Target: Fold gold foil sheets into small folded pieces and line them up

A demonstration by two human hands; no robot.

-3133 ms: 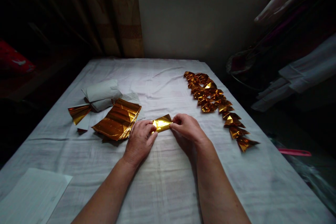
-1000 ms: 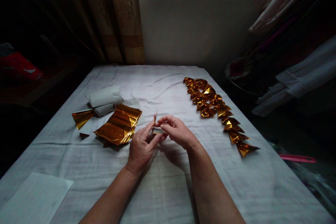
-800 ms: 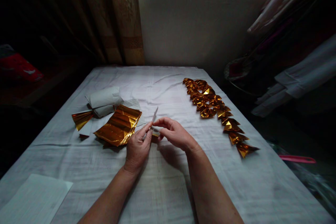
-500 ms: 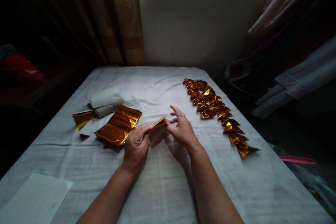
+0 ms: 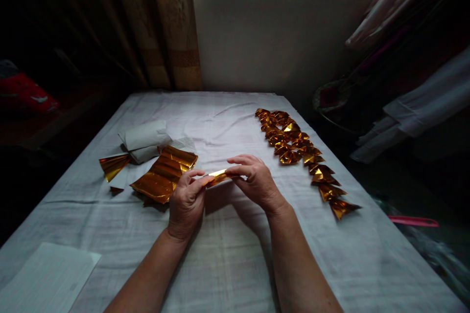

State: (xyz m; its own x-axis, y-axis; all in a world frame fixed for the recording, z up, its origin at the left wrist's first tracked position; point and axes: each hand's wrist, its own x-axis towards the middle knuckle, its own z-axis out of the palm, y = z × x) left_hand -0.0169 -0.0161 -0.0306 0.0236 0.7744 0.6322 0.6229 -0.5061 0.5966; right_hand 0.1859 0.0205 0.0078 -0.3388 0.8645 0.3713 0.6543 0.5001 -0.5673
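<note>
- Gold foil strip (image 5: 219,176): held nearly level between both hands, just above the white tablecloth (image 5: 220,264).
- Left hand (image 5: 186,202): narrowed to a pinch on the left end, thumb and forefinger closed together.
- Right hand (image 5: 257,182): thumb below, fingers bent over the right end; exact contact partly hidden.
- Step in hand, by judgement: folding and creasing of the strip; number of layers too small to tell.
- Next move, by judgement: even pressure called for from both hands, long edges aligned before release of either end.
- Left side: stack of gold foil sheets (image 5: 158,177) just beside the left hand; behind it, curled white paper (image 5: 145,134); farther left, flared foil piece (image 5: 114,167).
- Right side: folded foil pieces (image 5: 322,175) in overlapping rows, well apart from the right hand.
- Near left: flat white sheet (image 5: 47,274), well apart from both hands.
</note>
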